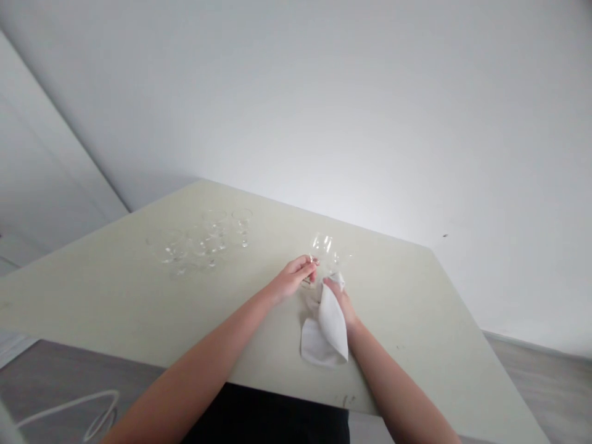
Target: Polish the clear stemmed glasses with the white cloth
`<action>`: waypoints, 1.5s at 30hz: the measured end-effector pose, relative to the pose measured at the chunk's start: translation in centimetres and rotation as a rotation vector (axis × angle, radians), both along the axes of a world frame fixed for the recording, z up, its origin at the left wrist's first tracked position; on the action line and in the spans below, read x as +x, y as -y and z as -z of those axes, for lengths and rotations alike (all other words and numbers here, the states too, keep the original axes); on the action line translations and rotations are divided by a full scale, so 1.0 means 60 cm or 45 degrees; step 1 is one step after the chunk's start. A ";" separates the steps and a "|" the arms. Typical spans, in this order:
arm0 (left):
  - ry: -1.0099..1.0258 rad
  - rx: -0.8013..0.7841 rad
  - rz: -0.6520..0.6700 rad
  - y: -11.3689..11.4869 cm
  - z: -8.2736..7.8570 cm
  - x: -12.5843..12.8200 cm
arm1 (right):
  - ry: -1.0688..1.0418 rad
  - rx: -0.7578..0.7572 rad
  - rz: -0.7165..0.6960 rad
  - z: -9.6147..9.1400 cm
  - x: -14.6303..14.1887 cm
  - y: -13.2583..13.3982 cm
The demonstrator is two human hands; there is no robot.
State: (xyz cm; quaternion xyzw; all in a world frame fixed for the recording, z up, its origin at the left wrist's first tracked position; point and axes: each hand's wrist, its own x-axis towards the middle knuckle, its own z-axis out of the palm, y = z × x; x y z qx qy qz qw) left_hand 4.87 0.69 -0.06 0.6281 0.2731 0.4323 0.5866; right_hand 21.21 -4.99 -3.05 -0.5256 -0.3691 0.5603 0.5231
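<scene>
My left hand (pixel 296 275) is closed around the lower part of a clear stemmed glass (pixel 320 244), whose bowl rises above the fingers. A white cloth (pixel 329 327) hangs from my right hand (pixel 341 297), which is closed on it just to the right of the glass. The cloth's lower end drapes over the table toward me. Behind the right hand more clear glass (pixel 337 262) shows; its outline is faint, and I cannot tell whether it touches the held glass or the cloth.
Several clear stemmed glasses (pixel 198 245) stand close together on the left of the pale table (pixel 398 308). A wall (pixel 333 111) runs along the table's far edge. On the floor at lower left lies a white cable (pixel 87 398).
</scene>
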 end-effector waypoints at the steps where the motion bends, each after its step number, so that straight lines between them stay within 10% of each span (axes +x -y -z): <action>1: 0.000 -0.002 -0.028 -0.003 0.008 0.004 | -0.013 -0.084 -0.165 -0.001 -0.006 0.007; 8: -0.110 0.085 -0.149 -0.022 0.066 0.041 | 0.276 -0.011 -1.043 -0.007 -0.019 0.042; 23: -0.730 0.544 -0.226 -0.018 0.076 0.043 | 0.419 0.106 -1.060 -0.013 -0.022 0.039; 31: -0.834 1.107 0.271 -0.023 0.089 0.022 | 0.633 0.039 -1.120 -0.020 -0.015 0.037; 45: -0.878 1.067 0.259 -0.030 0.099 0.042 | 0.659 0.069 -1.079 -0.025 -0.016 0.038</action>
